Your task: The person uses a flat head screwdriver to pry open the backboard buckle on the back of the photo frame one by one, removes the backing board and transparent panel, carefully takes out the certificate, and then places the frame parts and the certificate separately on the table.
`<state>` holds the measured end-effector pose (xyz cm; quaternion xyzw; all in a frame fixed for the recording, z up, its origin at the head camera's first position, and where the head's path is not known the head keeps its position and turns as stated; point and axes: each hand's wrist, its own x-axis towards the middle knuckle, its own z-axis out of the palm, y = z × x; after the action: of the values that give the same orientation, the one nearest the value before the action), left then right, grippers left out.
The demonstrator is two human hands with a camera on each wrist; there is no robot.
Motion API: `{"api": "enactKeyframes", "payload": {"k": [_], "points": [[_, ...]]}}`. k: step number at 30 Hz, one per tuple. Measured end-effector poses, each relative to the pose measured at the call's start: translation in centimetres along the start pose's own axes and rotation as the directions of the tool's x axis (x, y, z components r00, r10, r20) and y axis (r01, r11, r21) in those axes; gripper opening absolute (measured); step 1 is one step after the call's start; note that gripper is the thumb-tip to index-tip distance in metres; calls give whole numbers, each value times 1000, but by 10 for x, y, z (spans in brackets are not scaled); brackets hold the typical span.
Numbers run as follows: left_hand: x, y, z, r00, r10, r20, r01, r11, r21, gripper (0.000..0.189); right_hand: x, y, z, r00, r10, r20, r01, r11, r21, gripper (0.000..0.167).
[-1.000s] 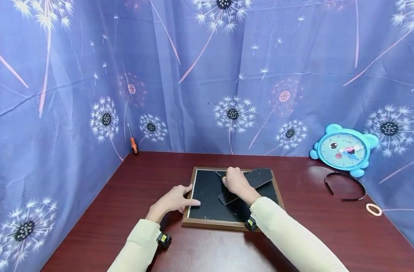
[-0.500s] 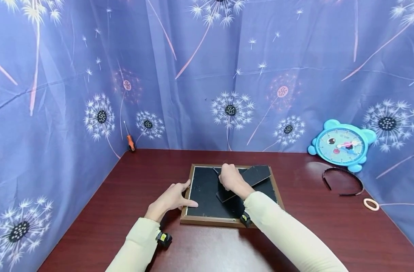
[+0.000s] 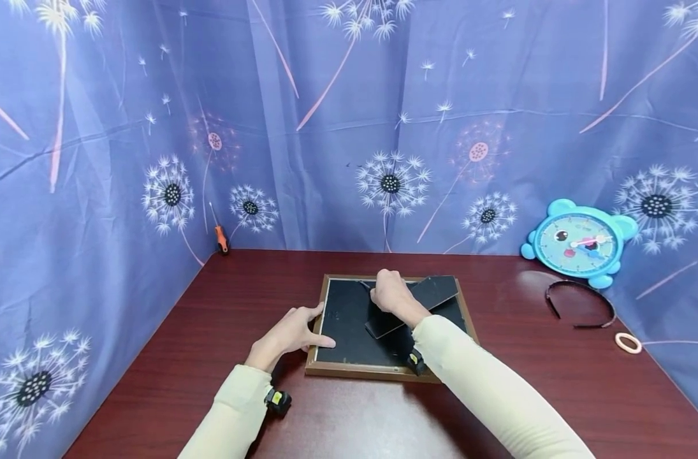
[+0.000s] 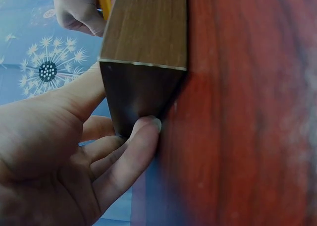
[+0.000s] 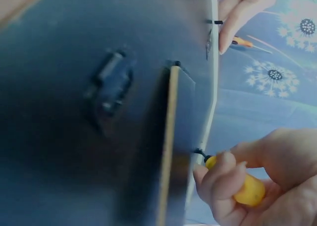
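Observation:
A picture frame [image 3: 354, 371] with a brown wooden rim lies face down on the table, its black backing board [image 3: 343, 312] upward. A black easel stand [image 3: 437, 292] slants across the backing. My left hand [image 3: 288, 331] grips the frame's left side, thumb over the backing and fingers against the outer side wall, as the left wrist view shows. In my right hand [image 3: 391, 293] is a yellow-handled screwdriver [image 5: 250, 191], its handle wrapped by my fingers. The dark shaft points at the backing's far edge, close to a small black tab. My hand hides part of the stand in the head view.
An orange-handled screwdriver [image 3: 221, 239] leans in the back left corner. At the right stand a blue bear-shaped clock [image 3: 578, 245], a dark headband [image 3: 614, 309] and a pale ring [image 3: 628, 350]. Patterned blue curtains [image 3: 326, 191] border the table at the back and sides.
The head view has shifted slightly. Both hands keep their places on the frame; the yellow bit seen beside my right hand a second ago is now covered by it.

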<state>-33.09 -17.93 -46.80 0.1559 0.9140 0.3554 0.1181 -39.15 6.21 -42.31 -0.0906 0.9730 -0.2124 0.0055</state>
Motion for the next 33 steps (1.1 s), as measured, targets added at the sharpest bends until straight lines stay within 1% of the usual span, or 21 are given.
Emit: {"api": "enactKeyframes", "payload": {"k": [3,6,10,14,17,19,22,25,27,28,31,33], "points": [[0,1,0,1000,-1,-2,1,1000,6,99,6,-3,-8,1000,-22,-14,21,998,-53,29],[0,0,3,1000,4,-6,-4,1000,20,99,15,-7,-16,999,-35,16,36,996,-78,24],[0,0,3,1000,13,-9,-12,999,39,100,26,-12,-27,997,-59,47,64,988,-137,17],[1,0,1,1000,0,-10,0,999,44,100,35,-19,-36,995,-68,72,79,982,-170,11],[2,-1,-1,1000,2,-8,-2,998,60,100,43,-24,-41,993,-42,113,61,982,-177,13],[2,-1,-2,1000,13,-6,-13,997,75,100,48,-27,-43,989,-16,150,42,983,-176,20],[2,-1,-3,1000,29,-3,-29,995,96,99,57,-31,-46,975,22,220,14,987,-162,31],[2,-1,-3,1000,19,7,-19,996,90,99,66,-36,-48,963,50,265,-12,990,-143,35],[1,-1,-2,1000,18,7,-19,996,82,99,72,-38,-50,953,73,293,-39,992,-118,32],[1,-1,-2,1000,18,9,-19,997,78,99,76,-40,-51,949,81,303,-46,991,-123,28],[1,-1,-2,1000,26,6,-26,997,69,97,87,-44,-54,935,108,339,-52,984,-171,19],[1,1,-1,1000,24,10,-24,998,62,97,92,-46,-58,923,121,364,-54,981,-188,16]]}}
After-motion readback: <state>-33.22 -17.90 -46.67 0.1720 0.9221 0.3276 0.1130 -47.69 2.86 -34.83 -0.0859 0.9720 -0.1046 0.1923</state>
